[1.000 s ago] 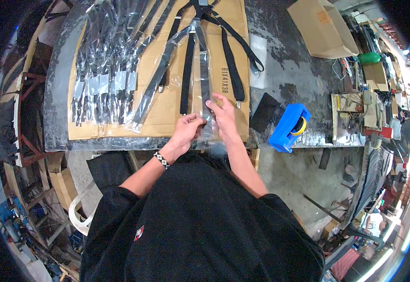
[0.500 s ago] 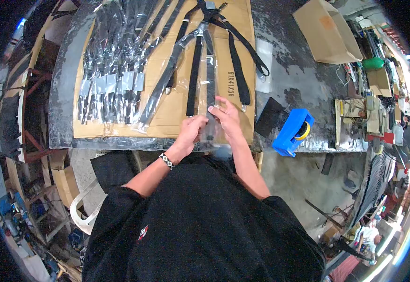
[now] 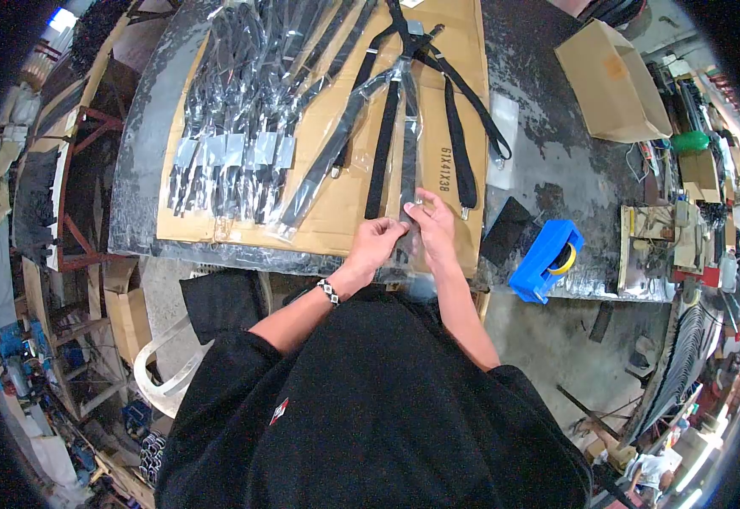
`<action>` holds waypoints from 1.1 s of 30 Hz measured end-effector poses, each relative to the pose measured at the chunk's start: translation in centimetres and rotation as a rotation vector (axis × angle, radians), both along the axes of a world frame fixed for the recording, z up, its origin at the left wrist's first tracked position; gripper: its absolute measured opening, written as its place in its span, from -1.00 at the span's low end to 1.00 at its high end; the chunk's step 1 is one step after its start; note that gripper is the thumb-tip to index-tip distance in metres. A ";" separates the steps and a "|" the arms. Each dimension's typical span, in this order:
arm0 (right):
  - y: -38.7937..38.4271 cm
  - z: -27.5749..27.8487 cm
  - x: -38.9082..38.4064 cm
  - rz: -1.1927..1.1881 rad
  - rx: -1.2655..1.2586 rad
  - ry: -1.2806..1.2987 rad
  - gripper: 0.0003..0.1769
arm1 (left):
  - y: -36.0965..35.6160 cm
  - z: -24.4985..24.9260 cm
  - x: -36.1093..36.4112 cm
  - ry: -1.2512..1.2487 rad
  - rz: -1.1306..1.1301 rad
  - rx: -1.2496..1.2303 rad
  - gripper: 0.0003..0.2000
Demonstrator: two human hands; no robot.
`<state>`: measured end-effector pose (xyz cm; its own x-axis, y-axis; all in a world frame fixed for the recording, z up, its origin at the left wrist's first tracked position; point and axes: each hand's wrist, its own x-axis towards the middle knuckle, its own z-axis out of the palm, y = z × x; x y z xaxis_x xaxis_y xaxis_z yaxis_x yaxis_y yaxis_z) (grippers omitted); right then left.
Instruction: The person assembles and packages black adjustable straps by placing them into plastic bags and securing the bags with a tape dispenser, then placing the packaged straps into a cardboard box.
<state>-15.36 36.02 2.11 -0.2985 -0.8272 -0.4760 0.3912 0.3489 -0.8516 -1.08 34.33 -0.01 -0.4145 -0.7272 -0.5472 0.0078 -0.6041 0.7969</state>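
A pair of black suspenders [image 3: 384, 136] lies spread on a flat cardboard sheet [image 3: 242, 234], with some straps inside clear plastic sleeves. My left hand [image 3: 376, 246] pinches the lower end of the middle sleeved suspender strap [image 3: 410, 153], near the table's front edge. Just to its right, my right hand [image 3: 434, 229] grips the edge of that same strap between thumb and fingers, its forefinger partly raised. The strap's very end is partly hidden by the hands. Another sleeved strap [image 3: 327, 161] slants down to the left.
Several bagged suspenders [image 3: 238, 110] lie in a row at the left of the cardboard. Right of it are a black flat piece [image 3: 506, 229], a clear plastic bag [image 3: 502, 140] and a blue tape dispenser [image 3: 544, 261]. An open carton [image 3: 611, 85] stands farther back.
My left hand has come closer to my right hand and now pinches the strap's end. The whole view has shifted, so the table appears farther right and lower.
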 end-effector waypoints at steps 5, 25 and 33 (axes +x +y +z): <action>0.0 -0.7 -0.3 0.054 -0.072 -0.040 -0.31 | -0.4 1.8 -0.3 0.077 0.083 0.067 -0.79; -0.2 -1.5 0.6 0.003 -0.153 -0.140 -0.30 | -1.5 -0.1 1.4 0.092 -0.043 0.103 -0.87; -1.0 -1.7 1.4 -0.099 -0.045 -0.062 -0.49 | -1.6 -0.3 2.3 0.036 -0.119 0.025 -0.90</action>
